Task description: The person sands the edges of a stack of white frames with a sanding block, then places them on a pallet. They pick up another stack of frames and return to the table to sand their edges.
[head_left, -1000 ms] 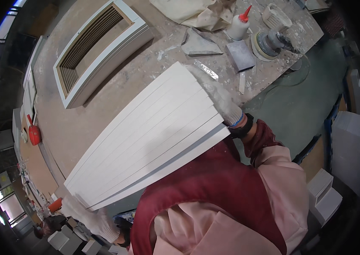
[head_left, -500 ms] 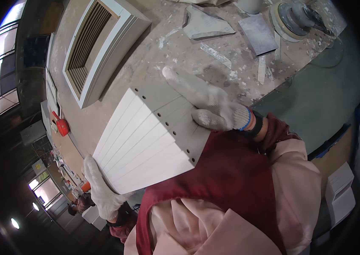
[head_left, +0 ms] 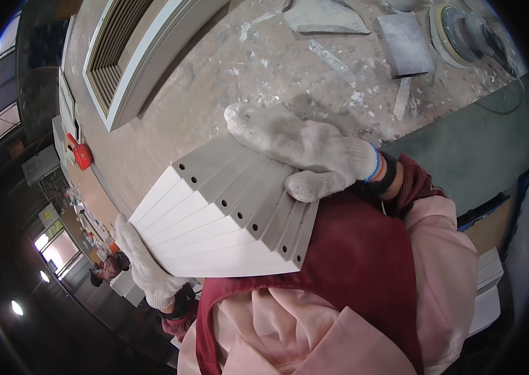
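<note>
Plaster-spattered beige table (head_left: 214, 106) fills the upper frame, dusty w/ white flecks and scraps. Near its far left corner lies a long white frame w/ a slatted louvre centre (head_left: 133, 50), set diagonally. Held above the table's near edge, against the person's dark red apron (head_left: 352, 275): a stack of white painted flat boards (head_left: 214, 231), fanned slightly, grey drilled end faces w/ small round holes turned up toward the camera. Stack is tilted, not resting on the table as far as can be seen.

Right hand (head_left: 308, 150) in a grubby white knit glove w/ blue cuff lies across the top end of the stack, fingers spread over the end faces, thumb curled round the near edge, gripping the boards. Left hand (head_left: 143, 265), also white-gloved, cups the stack's lower left side from below, fingers wrapped on the bottom board.

At the far right corner: a round disc sander (head_left: 464, 31), beside it a grey square sanding pad (head_left: 405, 44), then a grey wedge-shaped offcut (head_left: 324, 15). Off the left edge, a small red object (head_left: 81, 153), blurred.
</note>
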Tool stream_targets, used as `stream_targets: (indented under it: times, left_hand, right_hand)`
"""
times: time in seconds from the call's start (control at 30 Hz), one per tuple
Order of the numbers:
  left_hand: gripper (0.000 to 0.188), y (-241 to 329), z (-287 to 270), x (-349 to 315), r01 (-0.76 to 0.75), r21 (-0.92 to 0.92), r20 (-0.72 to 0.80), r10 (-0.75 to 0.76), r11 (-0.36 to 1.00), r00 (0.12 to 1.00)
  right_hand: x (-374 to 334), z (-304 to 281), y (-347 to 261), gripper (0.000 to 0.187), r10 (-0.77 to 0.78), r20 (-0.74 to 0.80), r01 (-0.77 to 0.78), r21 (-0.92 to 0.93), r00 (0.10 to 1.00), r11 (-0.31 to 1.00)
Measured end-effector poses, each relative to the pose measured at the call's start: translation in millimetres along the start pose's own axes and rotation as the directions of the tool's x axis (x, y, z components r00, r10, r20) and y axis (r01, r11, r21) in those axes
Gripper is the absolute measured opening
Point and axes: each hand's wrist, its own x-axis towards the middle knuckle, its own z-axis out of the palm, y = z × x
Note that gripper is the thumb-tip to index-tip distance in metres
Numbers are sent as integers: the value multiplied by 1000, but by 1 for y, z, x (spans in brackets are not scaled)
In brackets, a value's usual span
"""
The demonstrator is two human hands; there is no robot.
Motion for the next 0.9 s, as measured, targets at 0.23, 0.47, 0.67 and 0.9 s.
stream_targets:
  times: [0.23, 0.47, 0.67, 0.9]
  left_hand:
    - [131, -2, -5, 3, -10, 11, 55, 10, 1000, 998]
    - [127, 3, -1, 6, 37, 30, 75, -39, 999, 996]
    - [121, 1, 4, 9, -24, 35, 55, 22, 999, 998]
    - [128, -1, -5, 5, -18, 22, 102, 15, 1000, 995]
  right_hand:
    - [2, -3, 3, 83, 67, 16, -69, 106, 998, 992]
    - [4, -11, 12, 79, 56, 124, -67, 91, 991, 994]
    - [-8, -2, 17, 76, 215, 55, -218, 65, 975, 974]
    - [-4, -2, 49, 69, 138, 81, -153, 223, 987, 963]
